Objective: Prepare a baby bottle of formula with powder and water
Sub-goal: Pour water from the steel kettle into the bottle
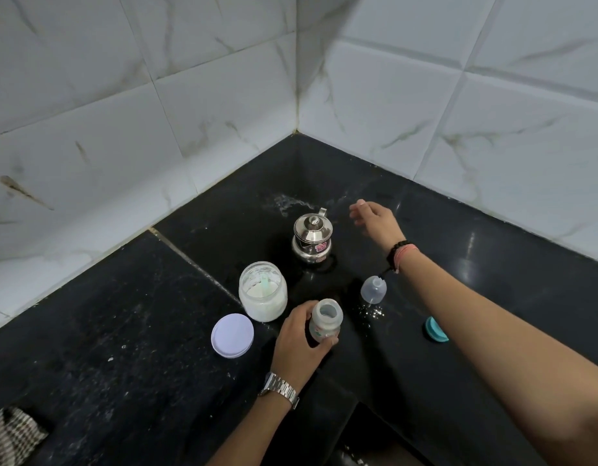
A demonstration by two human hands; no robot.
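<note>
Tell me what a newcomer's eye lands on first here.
The shiny steel pot with its lid on stands mid-counter, the right hand reaching in open beside it. Nearer, the left hand grips the open baby bottle, next to the uncapped powder jar and its white lid.

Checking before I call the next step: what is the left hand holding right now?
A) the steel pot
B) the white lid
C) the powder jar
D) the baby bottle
D: the left hand grips the open baby bottle standing on the counter, while the steel pot, powder jar and white lid stand untouched.
</note>
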